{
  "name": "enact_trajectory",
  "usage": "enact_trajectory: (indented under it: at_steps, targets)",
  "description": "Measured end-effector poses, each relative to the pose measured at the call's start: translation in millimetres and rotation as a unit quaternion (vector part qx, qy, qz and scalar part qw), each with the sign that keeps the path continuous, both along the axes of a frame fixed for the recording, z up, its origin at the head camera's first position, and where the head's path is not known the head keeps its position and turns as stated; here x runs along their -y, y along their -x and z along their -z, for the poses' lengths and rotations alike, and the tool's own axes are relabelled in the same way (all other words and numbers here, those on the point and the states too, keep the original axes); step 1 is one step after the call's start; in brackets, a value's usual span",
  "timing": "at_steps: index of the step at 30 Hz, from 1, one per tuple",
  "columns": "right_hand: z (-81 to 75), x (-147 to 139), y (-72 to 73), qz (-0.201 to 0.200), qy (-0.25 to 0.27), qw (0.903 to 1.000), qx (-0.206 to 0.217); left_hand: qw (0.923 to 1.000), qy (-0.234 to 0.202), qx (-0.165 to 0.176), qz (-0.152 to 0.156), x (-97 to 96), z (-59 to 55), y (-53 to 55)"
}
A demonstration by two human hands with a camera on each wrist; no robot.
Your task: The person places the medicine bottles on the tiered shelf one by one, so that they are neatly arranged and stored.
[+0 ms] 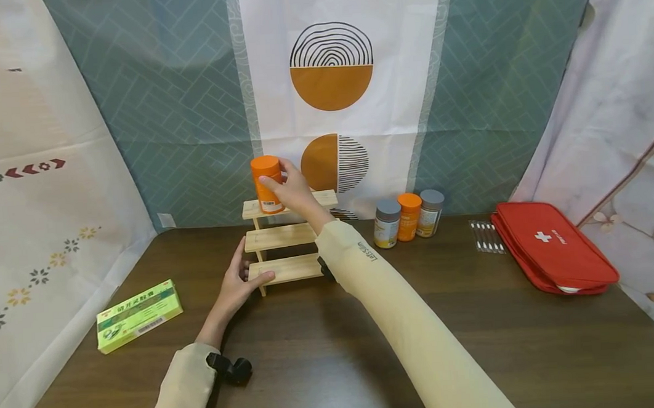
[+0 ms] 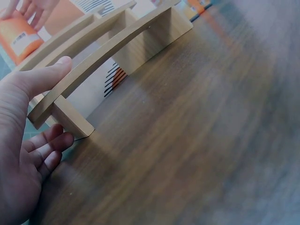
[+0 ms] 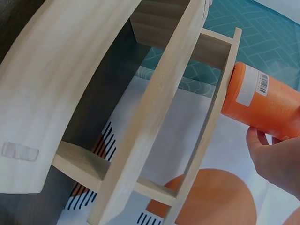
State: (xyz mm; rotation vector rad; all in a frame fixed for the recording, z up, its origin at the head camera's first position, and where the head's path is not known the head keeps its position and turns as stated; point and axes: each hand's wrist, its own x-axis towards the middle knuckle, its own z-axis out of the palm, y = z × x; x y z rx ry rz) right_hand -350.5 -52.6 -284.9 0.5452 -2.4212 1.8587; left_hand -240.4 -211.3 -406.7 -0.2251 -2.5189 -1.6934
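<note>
A three-step wooden display rack [image 1: 281, 238] stands on the table near the back wall. My right hand [image 1: 297, 190] grips an orange bottle [image 1: 266, 181] with an orange lid, upright at the left end of the top step. In the right wrist view the bottle's base [image 3: 233, 89] meets that step's edge; whether it bears fully on it I cannot tell. My left hand [image 1: 234, 288] holds the rack's left side. Its thumb [image 2: 49, 77] lies over the lowest step, and its other fingers [image 2: 49, 146] curl beside the leg.
Right of the rack stand two grey-lidded bottles [image 1: 386, 224] [image 1: 430, 213] with another orange bottle [image 1: 409, 217] between them. A pack of cotton swabs [image 1: 487, 237] and a red first-aid pouch [image 1: 556, 244] lie farther right. A green-yellow medicine box [image 1: 138, 315] lies at left.
</note>
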Motion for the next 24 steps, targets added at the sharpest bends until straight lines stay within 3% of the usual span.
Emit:
enact_trajectory:
  at_steps: [18,24]
  targets:
    - [24.7,-3,-8.2,0.027,-0.036,0.998,0.044,0.9999,-0.01,0.005,0.008,0.1,0.4,1.1]
    - [29.2,-16,-8.4,0.03,-0.017,0.9975,0.062,0.9998,-0.014,-0.004,0.014,-1.1,-2.2,-0.1]
